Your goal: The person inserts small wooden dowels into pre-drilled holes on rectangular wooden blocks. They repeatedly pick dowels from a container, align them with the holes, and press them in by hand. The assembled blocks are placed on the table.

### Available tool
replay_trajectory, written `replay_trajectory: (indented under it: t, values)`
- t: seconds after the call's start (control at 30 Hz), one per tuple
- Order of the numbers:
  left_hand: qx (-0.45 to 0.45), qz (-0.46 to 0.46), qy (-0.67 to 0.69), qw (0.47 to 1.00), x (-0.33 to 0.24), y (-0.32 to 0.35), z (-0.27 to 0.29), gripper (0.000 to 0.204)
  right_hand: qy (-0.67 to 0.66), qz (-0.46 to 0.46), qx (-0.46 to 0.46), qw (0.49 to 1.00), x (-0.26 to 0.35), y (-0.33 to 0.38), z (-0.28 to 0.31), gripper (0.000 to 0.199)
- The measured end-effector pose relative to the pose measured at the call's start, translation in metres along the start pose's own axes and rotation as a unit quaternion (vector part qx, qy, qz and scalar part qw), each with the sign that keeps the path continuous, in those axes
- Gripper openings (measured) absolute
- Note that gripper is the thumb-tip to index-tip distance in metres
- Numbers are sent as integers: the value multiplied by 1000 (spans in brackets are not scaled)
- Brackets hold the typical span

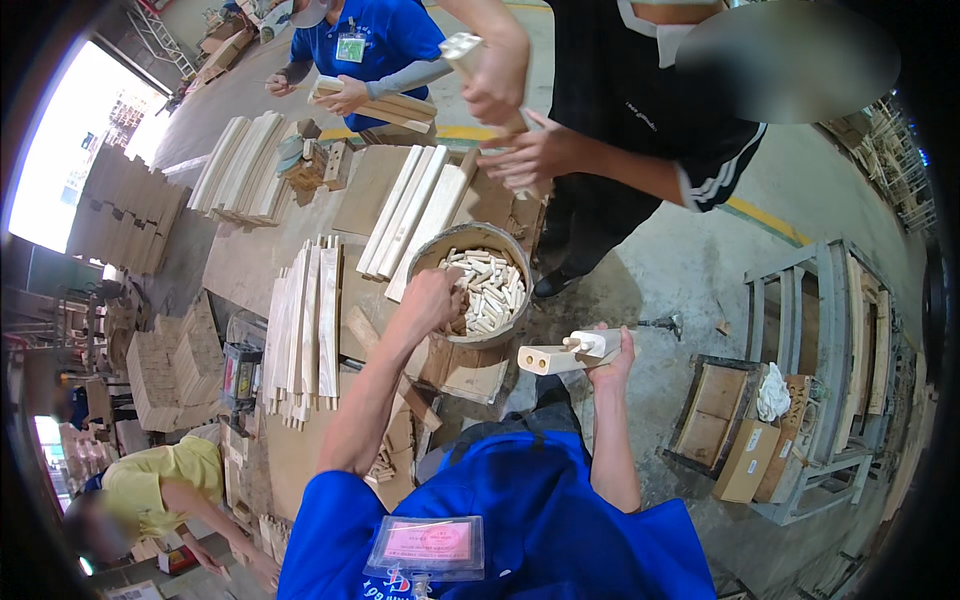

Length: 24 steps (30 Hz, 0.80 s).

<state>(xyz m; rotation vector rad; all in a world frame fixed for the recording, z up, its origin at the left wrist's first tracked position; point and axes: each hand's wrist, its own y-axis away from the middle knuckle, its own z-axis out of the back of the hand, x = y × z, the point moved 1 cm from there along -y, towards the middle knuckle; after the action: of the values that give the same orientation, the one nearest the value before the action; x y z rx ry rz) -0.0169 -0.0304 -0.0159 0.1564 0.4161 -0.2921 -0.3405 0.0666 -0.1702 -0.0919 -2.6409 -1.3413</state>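
A round bucket [410, 262] full of short pale wooden dowels [490, 290] stands in front of me. My left hand [437, 300] reaches over its near-left rim, fingers curled down among the dowels. The fingertips are hidden, so what they pinch does not show. To the right of the bucket, my right hand [612, 362] grips a pale wooden bar [550, 358] from its right side. Two round holes show in the bar's left end. A second squared piece and small dowel-like bits lie against its top, by my thumb.
Wooden strips [305, 330] lie stacked left of the bucket, with longer bars [410, 210] behind it. A person in black [630, 110] handles a bar across from me; another in blue [365, 50] holds bars. A metal rack [800, 300] and cardboard box [747, 458] stand right.
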Motion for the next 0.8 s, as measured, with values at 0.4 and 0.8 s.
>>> replay_trajectory:
  t: [0.4, 0.8]
  values:
    - [-89, 11, 422, 902, -81, 138, -3, 13, 69, -10, 77, 995, -3, 13, -6, 37]
    - [-46, 122, 533, 836, -75, 150, -12, 12, 54, 0, 76, 996, -7, 15, -5, 34]
